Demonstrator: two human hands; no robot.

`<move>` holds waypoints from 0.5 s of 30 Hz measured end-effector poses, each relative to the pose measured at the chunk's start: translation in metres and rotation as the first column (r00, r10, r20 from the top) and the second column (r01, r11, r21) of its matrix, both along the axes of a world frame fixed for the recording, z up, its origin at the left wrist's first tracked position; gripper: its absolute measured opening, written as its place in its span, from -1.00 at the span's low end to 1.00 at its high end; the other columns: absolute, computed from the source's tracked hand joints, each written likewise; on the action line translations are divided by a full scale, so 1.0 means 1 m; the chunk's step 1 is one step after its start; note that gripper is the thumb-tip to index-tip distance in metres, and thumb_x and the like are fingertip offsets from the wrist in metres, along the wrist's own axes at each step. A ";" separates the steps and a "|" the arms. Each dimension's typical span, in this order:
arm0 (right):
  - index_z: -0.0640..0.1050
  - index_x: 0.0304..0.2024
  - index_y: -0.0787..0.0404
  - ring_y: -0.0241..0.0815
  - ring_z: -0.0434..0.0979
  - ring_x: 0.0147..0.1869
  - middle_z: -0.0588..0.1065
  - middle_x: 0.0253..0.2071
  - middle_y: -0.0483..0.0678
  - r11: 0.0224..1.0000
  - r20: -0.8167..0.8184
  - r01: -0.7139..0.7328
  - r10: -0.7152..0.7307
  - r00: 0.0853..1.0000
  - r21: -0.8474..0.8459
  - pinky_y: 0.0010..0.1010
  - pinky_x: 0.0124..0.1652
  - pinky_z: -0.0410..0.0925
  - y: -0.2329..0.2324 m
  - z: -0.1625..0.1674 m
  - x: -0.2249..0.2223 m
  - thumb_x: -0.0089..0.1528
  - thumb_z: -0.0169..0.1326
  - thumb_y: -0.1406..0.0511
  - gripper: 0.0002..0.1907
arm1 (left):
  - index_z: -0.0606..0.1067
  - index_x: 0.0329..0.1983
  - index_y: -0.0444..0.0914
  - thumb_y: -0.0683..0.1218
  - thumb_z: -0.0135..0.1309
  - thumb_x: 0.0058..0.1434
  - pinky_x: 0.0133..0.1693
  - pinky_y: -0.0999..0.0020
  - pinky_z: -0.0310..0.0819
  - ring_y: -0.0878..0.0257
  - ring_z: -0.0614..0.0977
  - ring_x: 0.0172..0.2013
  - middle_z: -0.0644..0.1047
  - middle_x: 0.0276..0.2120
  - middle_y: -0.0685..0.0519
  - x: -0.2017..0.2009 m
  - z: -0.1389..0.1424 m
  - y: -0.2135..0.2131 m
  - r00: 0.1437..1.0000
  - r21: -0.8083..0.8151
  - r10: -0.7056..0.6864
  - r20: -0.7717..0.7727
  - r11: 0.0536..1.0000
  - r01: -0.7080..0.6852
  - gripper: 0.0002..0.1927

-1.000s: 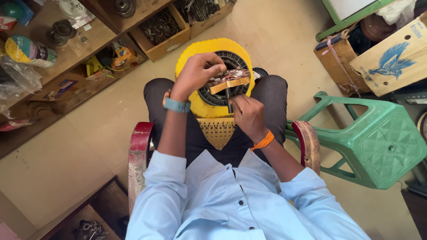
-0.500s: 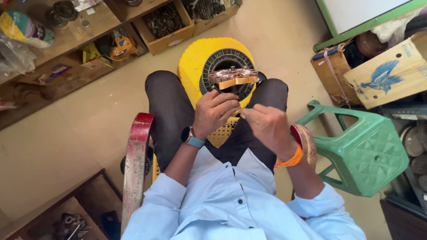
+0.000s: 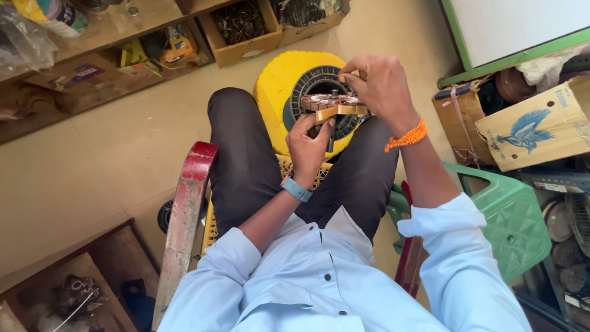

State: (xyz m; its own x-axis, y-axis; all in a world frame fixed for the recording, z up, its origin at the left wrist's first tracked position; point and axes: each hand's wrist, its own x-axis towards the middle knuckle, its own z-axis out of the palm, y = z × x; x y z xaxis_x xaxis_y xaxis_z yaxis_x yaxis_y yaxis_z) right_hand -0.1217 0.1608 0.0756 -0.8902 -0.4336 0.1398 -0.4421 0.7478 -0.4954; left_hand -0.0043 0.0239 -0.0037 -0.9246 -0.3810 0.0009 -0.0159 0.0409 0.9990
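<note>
I sit on a chair with a round yellow stool (image 3: 275, 86) in front of my knees. A dark ribbed ring (image 3: 312, 81) lies on the stool. Above it is a small copper-wound part (image 3: 335, 103) with yellowish paper around it. My left hand (image 3: 309, 146), with a blue watch at the wrist, grips this part from below. With an orange thread at its wrist, my right hand (image 3: 378, 83) pinches the part's far top edge with its fingertips. What the left fingers hold underneath is hidden.
A red chair arm (image 3: 187, 209) runs along my left side. A green plastic stool (image 3: 513, 221) stands at my right, with cardboard boxes (image 3: 541, 126) beyond it. Low wooden shelves (image 3: 110, 58) and boxes of metal parts (image 3: 243, 31) line the far left.
Both hands have moved away from my lap and forward onto the copper-wound part over the stool. The right hand now reaches over its top. The view has shifted a little.
</note>
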 end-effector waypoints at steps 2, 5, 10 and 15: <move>0.69 -0.25 0.19 0.02 0.60 -0.32 0.59 -0.36 0.08 0.996 -0.014 0.053 -0.053 0.999 0.066 -0.22 -0.29 0.41 0.001 -0.017 -0.009 0.23 0.32 0.27 -0.87 | 0.57 -0.26 -0.34 -0.17 0.27 0.19 -0.40 0.36 0.34 0.27 0.47 -0.51 0.49 -0.44 0.01 -0.003 0.003 0.000 1.000 -0.051 0.010 -0.008 0.999 -0.011 -0.85; 0.71 -0.28 0.14 -0.01 0.60 -0.34 0.60 -0.36 0.05 0.982 -0.027 0.142 -0.140 0.990 0.126 -0.22 -0.30 0.42 0.008 -0.036 -0.021 0.20 0.33 0.25 -0.89 | 0.55 -0.27 -0.32 -0.17 0.24 0.22 -0.37 0.33 0.37 0.22 0.51 -0.47 0.50 -0.39 0.00 0.000 0.015 -0.003 1.000 -0.089 -0.022 -0.013 0.996 0.020 -0.87; 0.72 -0.30 0.09 -0.10 0.57 -0.43 0.55 -0.49 -0.01 0.961 0.085 0.257 -0.266 0.960 0.101 -0.24 -0.37 0.38 0.029 -0.042 -0.023 0.15 0.35 0.22 -0.88 | 0.57 -0.22 -0.25 -0.14 0.22 0.34 -0.13 0.27 0.45 0.12 0.56 -0.23 0.54 -0.25 0.09 0.004 0.047 -0.040 0.897 -0.287 -0.230 -0.378 0.950 0.123 -0.92; 0.73 -0.26 0.14 -0.15 0.42 -0.53 0.43 -0.59 -0.02 0.948 0.026 0.316 -0.317 0.948 0.042 -0.25 -0.45 0.29 0.038 -0.017 -0.007 0.15 0.39 0.22 -0.83 | 0.68 -0.18 -0.18 0.00 0.03 0.43 0.07 0.19 0.35 0.12 0.45 -0.05 0.63 -0.06 0.04 -0.075 0.045 -0.076 0.665 -0.473 -0.659 -0.350 0.737 0.482 -0.75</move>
State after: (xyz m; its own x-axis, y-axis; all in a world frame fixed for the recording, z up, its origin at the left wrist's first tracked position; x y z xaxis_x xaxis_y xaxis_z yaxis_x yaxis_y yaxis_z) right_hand -0.1289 0.1993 0.0590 -0.9862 -0.1328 0.0985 -0.1639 0.8645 -0.4752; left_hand -0.0795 -0.0520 0.0409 -0.7980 0.3288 0.5051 0.5792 0.1867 0.7935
